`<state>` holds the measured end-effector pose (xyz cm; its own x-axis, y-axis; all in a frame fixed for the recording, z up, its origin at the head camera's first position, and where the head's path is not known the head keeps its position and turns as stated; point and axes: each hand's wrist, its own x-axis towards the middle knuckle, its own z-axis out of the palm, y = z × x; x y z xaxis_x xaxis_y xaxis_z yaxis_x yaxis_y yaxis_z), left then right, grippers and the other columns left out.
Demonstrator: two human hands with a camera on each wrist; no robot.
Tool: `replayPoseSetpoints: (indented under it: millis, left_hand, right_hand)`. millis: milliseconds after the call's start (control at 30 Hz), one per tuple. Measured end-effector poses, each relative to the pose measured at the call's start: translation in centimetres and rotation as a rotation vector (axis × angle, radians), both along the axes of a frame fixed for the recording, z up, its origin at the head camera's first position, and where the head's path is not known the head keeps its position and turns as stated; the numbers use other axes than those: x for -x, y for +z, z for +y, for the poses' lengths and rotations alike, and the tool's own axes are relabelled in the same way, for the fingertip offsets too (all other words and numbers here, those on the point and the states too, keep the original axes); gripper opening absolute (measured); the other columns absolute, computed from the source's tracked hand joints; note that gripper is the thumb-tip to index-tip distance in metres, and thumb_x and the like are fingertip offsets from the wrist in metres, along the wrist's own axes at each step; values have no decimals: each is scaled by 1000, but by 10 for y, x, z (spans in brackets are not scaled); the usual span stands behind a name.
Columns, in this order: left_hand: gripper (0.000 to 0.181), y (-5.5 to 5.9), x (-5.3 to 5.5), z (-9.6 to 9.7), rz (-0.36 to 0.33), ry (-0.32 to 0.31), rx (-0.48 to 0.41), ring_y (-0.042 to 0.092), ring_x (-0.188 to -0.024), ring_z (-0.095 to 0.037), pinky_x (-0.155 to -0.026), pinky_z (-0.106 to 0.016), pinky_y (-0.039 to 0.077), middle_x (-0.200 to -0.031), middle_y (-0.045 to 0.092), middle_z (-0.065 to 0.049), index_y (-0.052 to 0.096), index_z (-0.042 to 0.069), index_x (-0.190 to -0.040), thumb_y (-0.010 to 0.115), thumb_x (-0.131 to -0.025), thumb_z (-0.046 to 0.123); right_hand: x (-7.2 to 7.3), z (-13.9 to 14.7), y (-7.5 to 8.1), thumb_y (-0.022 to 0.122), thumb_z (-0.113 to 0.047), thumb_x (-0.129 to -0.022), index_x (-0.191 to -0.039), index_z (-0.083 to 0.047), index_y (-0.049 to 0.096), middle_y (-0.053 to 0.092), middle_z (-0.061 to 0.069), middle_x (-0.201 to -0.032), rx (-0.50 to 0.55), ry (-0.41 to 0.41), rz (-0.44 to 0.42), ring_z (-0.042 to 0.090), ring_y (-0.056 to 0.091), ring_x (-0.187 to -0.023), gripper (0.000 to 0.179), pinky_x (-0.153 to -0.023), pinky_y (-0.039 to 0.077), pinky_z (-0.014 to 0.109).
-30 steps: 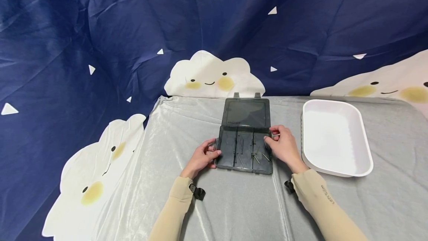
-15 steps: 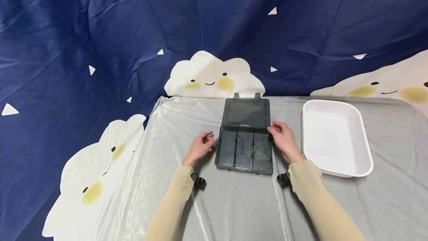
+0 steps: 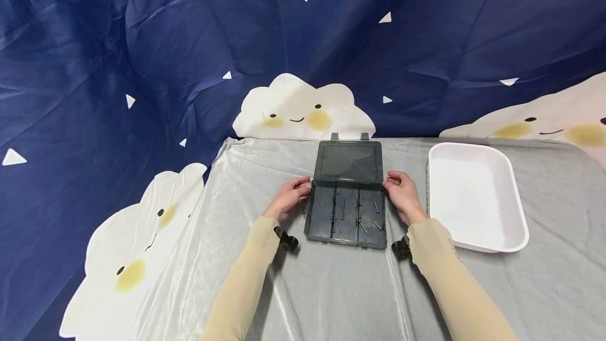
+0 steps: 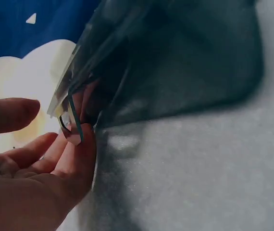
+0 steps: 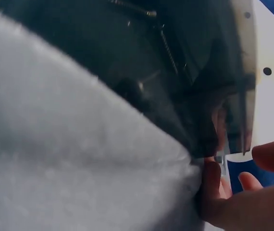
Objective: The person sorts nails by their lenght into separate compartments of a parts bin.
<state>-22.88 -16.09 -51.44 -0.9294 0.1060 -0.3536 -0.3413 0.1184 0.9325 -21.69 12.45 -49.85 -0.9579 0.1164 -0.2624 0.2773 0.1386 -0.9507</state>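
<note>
A dark translucent plastic organizer box (image 3: 320,212) lies on the cloth with its lid (image 3: 349,161) raised at the back. Dividers split the box into three sections. Several thin metal screws (image 3: 376,206) lie in the middle and right sections; the left section shows none. My left hand (image 3: 288,197) is at the left side by the hinge, fingertips against the box's outer side and thumb apart from it in the left wrist view. At the opposite hinge corner, my right hand (image 3: 403,194) touches the side with its fingers, its thumb held away in the right wrist view.
A white plastic basin (image 3: 518,212) stands to the right of the right hand. Grey velvety cloth (image 3: 331,293) covers the table. Behind it hangs a dark blue curtain (image 3: 303,30) with cloud prints. Both wrists carry small black cameras.
Both hands have slid from the box's lower sides back to the hinge corners. The left hand let go of its side along the way. Box and lid have stayed in place.
</note>
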Motion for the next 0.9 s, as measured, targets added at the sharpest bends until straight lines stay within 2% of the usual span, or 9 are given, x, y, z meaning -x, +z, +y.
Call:
replayPoseSetpoints:
  millis: [67, 167, 267, 333, 500, 533, 733, 767, 900]
  left_hand:
    - [42, -1, 2, 1, -3, -4, 34, 62, -99, -15, -84, -25, 55, -125, 62, -18, 50, 3, -138, 55, -99, 17]
    - [42, -1, 4, 2, -6, -5, 69, 61, -90, -12, -77, -21, 54, -120, 63, -17, 52, 1, -136, 55, -99, 21]
    - [44, -1, 6, 3, -22, -20, 74, 59, -91, -13, -81, -22, 54, -123, 62, -18, 50, 0, -137, 55, -99, 20]
    - [45, 0, 7, 4, -33, -38, 75, 59, -95, -14, -86, -24, 54, -128, 60, -19, 48, 0, -139, 55, -98, 18]
    - [50, 1, 10, 5, -53, -69, 67, 58, -102, -16, -90, -26, 53, -136, 55, -21, 41, 0, -144, 55, -98, 14]
    - [50, 5, 10, 5, -59, -77, 52, 57, -106, -19, -91, -27, 52, -138, 52, -21, 39, -1, -145, 53, -98, 12]
    - [55, 4, 14, 5, -77, -60, -35, 56, -103, -13, -80, -19, 50, -148, 43, -19, 33, -1, -148, 52, -97, 2]
    - [55, 0, 15, 4, -74, -52, -38, 56, -100, -10, -76, -17, 49, -147, 44, -18, 34, 0, -148, 52, -96, 2]
    - [56, 1, 15, 5, -67, -58, -48, 56, -105, -13, -78, -18, 49, -147, 44, -18, 33, 1, -149, 53, -96, 2]
  right_hand:
    - [1, 2, -2, 45, -3, -97, -140, 11, 38, 46, 29, -138, 19, 15, -13, 6, 48, -100, 46, -74, 40, 0]
    - [2, 5, -3, 43, -4, -98, -143, 10, 34, 43, 28, -142, 50, 66, -35, 13, 52, -112, 48, -76, 42, 1]
    - [3, 8, -4, 41, -3, -99, -146, 9, 31, 40, 27, -146, 63, 119, -44, 25, 44, -130, 50, -78, 41, 3]
    - [4, 9, -4, 40, -3, -99, -146, 9, 29, 38, 28, -148, 69, 143, -39, 30, 39, -135, 50, -79, 40, 3]
    - [5, 10, -5, 40, -1, -99, -146, 10, 28, 37, 29, -147, 102, 157, -24, 31, 38, -134, 50, -79, 41, 2]
    - [5, 10, -6, 40, -1, -99, -146, 9, 27, 37, 29, -147, 108, 157, -25, 30, 38, -134, 50, -79, 41, 2]
    - [5, 10, -7, 41, 0, -98, -147, 8, 27, 36, 28, -148, 142, 151, -35, 28, 39, -133, 52, -82, 42, 3]
    - [5, 10, -7, 42, 0, -98, -148, 7, 27, 36, 27, -148, 145, 150, -35, 28, 39, -133, 52, -82, 42, 3]
    - [5, 11, -8, 42, 0, -98, -148, 7, 27, 37, 27, -148, 150, 147, -30, 26, 41, -130, 52, -82, 44, 4]
